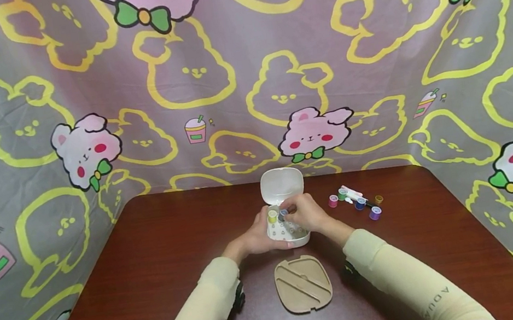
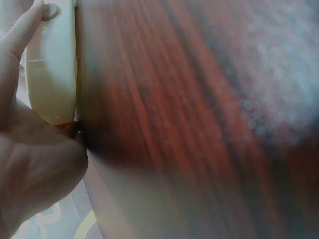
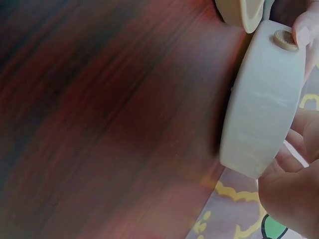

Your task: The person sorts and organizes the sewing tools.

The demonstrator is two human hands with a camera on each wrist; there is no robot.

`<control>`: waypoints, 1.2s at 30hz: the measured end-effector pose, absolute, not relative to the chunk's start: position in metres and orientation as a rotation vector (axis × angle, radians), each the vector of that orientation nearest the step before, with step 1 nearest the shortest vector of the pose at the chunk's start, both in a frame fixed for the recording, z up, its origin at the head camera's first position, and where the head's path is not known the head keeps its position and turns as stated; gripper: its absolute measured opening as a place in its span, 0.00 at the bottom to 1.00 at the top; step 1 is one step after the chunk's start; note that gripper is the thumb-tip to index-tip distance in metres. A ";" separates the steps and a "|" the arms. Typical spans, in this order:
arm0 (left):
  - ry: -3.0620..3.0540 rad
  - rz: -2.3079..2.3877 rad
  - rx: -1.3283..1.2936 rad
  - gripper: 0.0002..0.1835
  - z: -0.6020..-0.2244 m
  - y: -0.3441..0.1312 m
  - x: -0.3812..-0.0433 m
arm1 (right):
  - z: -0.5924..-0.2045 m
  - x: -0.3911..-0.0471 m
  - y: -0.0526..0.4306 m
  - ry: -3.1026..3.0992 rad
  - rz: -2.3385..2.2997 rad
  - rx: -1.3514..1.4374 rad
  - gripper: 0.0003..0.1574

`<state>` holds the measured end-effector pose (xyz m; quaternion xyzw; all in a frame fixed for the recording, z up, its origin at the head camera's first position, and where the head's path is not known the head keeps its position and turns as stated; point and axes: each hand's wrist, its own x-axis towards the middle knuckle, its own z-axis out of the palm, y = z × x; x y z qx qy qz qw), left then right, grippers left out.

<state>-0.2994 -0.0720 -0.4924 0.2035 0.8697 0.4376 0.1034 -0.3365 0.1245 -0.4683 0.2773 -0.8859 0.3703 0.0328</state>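
A white sewing box [image 1: 301, 242] sits on the table with its lid [image 1: 282, 184] raised at the back and rows of small pegs inside. My left hand [image 1: 257, 237] grips the box's left side, the thumb lying along its front near a round brown button [image 3: 285, 40]. Over the box, my right hand [image 1: 308, 212] pinches a small blue-grey thread spool [image 1: 284, 213] at the back pegs. A yellow thread spool [image 1: 272, 216] stands beside it in the back left. The fingers partly hide the pinched spool, and neither wrist view shows the box's inside.
A beige divider tray [image 1: 303, 284] lies in front of the box. To the right are a pink spool [image 1: 333, 201], a green spool [image 1: 343, 193], a blue spool [image 1: 360, 203], a purple spool [image 1: 375, 213] and small white and black items. Patterned cloth [image 1: 244, 145] surrounds the table.
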 end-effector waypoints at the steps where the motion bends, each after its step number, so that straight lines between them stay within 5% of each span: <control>1: 2.567 1.291 0.599 0.59 -0.492 -0.072 -0.299 | -0.468 -0.337 0.124 -2.727 1.132 0.858 0.13; 36: 2.577 1.304 0.631 0.58 -0.493 -0.073 -0.298 | -0.464 -0.339 0.116 -2.742 0.837 0.882 0.09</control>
